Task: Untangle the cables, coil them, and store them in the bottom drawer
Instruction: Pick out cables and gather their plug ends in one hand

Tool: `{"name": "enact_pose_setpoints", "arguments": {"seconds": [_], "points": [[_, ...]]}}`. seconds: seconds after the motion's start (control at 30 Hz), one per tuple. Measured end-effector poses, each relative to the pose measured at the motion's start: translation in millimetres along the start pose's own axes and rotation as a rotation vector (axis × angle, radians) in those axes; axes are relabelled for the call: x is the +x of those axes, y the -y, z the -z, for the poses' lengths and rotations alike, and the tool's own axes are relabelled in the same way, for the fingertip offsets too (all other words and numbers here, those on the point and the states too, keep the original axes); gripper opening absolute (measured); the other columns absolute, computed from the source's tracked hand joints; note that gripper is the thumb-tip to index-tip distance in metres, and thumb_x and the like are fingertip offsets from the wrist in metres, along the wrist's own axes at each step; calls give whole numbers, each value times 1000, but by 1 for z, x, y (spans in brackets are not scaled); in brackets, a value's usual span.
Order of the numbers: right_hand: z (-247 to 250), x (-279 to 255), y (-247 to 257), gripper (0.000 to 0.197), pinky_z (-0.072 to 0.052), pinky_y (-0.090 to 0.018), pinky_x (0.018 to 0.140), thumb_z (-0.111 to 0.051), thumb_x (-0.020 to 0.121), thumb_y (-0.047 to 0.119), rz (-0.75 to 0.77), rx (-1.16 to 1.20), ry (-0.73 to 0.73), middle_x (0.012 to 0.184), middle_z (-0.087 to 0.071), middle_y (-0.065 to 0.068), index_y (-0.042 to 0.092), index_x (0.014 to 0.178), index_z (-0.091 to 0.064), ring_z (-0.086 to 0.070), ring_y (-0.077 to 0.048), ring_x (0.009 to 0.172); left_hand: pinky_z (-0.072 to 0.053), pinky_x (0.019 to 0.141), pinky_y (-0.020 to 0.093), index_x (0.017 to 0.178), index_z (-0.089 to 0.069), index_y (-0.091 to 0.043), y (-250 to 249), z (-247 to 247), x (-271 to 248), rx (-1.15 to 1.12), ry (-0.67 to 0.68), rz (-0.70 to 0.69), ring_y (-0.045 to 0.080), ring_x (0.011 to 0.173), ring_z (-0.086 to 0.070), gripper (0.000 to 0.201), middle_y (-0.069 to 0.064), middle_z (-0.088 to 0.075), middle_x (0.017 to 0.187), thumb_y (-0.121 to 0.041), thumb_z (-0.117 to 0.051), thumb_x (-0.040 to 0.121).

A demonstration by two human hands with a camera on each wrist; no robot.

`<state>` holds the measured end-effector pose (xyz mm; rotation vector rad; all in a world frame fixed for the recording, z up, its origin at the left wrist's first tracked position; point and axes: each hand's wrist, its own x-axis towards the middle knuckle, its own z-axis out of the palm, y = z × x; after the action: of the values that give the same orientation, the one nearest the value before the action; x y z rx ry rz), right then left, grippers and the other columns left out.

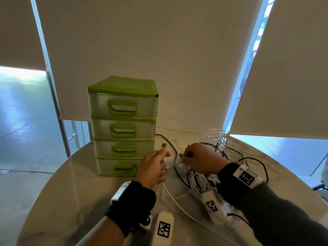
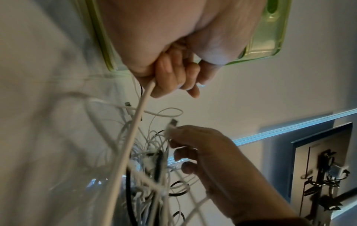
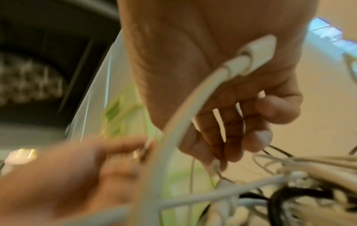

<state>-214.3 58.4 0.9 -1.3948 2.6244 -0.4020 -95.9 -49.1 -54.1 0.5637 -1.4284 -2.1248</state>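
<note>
Cables [image 1: 220, 162]: tangled white and black heap, lower right of the head frame, on the table [image 1: 74, 183], right of the green drawers [image 1: 122, 125]. All four drawers look closed; bottom drawer [image 1: 119, 166] untouched.

My left hand [image 1: 154, 168] is fisted round one thick white cable [image 1: 179, 205], its USB plug [image 1: 163, 145] sticking up above the fingers. The cable trails down toward frame bottom.

My right hand [image 1: 202, 158] is curled at the heap's left edge, pinching a white plug [image 2: 170, 127] between thumb and finger; the wrist view is blurred, so I can't read the grip finer.

Step, I judge: freeing the first cable. To do it well I'd keep the left grip firm near the plug, follow that cable into the heap with the right hand, and lift crossing loops off rather than yanking. Pulling hard would tighten knots. Coiling not started.
</note>
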Motion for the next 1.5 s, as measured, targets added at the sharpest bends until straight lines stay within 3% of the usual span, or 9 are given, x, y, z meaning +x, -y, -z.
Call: {"name": "enact_pose_setpoints", "arguments": {"seconds": [0.2, 0.33, 0.5, 0.6, 0.77, 1.1, 1.2, 1.37, 1.5], "points": [[36, -22, -2, 15, -49, -22, 59, -49, 100, 18, -34, 864, -344, 86, -75, -6, 14, 90, -61, -72, -20, 79, -14, 42, 22, 86, -62, -10, 0, -8, -3, 10, 19, -35, 8, 43, -20, 22, -3, -24, 55, -21, -49, 99], [50, -35, -3, 16, -52, -23, 59, -46, 101, 15, 18, 1118, -349, 90, -75, -7, 7, 101, -60, -72, -20, 80, -15, 44, 23, 89, -67, -11, -8, -15, -8, 149, 33, -111, 8, 44, -22, 22, -6, -27, 51, -22, -50, 99], [58, -40, -2, 12, -58, -28, 66, -53, 96, 10, 112, 1077, -410, 92, -71, -11, 8, 98, -65, -72, -25, 81, -31, 49, 18, 99, -70, -17, -34, -25, -16, 374, 59, -262, -2, 43, -44, 15, -19, -48, 43, -20, -56, 95], [61, -43, -1, 9, -59, -31, 71, -61, 92, 13, 164, 933, -440, 91, -71, -6, 16, 92, -70, -72, -19, 80, -30, 48, 18, 104, -69, -25, -52, -44, -16, 339, 126, -314, 2, 46, -37, 18, -16, -42, 48, -28, -52, 97], [56, -45, 0, 12, -54, -23, 71, -62, 92, 23, 187, 756, -515, 76, -73, 1, 27, 86, -71, -69, -10, 75, -22, 51, 24, 97, -67, -17, -58, -73, -8, 117, 244, -259, 6, 51, -28, 31, 0, -39, 74, -31, -40, 102], [59, -46, 6, 13, -47, -10, 58, -62, 92, 12, 164, 884, -562, 71, -74, 4, 15, 89, -75, -68, -5, 63, -28, 56, 27, 82, -65, -13, -42, -73, 4, 368, 252, -298, 11, 53, -34, 39, -4, -37, 56, -34, -38, 101], [65, -50, 4, 21, -46, -14, 62, -63, 92, 27, 118, 721, -476, 87, -71, 7, 26, 112, -66, -67, -4, 74, -35, 64, 26, 71, -54, -18, -47, -69, 7, 496, 132, -422, 14, 64, -43, 38, -4, -48, 65, -32, -37, 102], [47, -54, 1, 53, -51, -32, 85, -57, 79, 69, -67, 185, 29, 107, -63, 8, 43, 124, -53, -61, -10, 96, -48, 73, 37, 74, -51, -14, -61, -68, 3, 150, 181, -349, 17, 62, -55, 36, -1, -51, 58, -30, -35, 103], [44, -51, -14, 42, -59, -33, 78, -61, 78, 66, -74, 343, 174, 91, -70, 3, 49, 117, -58, -69, -16, 80, -53, 68, 37, 79, -48, -14, -76, -63, -1, -31, 199, -317, 7, 45, -37, 32, -7, -33, 52, -31, -34, 102]]}}
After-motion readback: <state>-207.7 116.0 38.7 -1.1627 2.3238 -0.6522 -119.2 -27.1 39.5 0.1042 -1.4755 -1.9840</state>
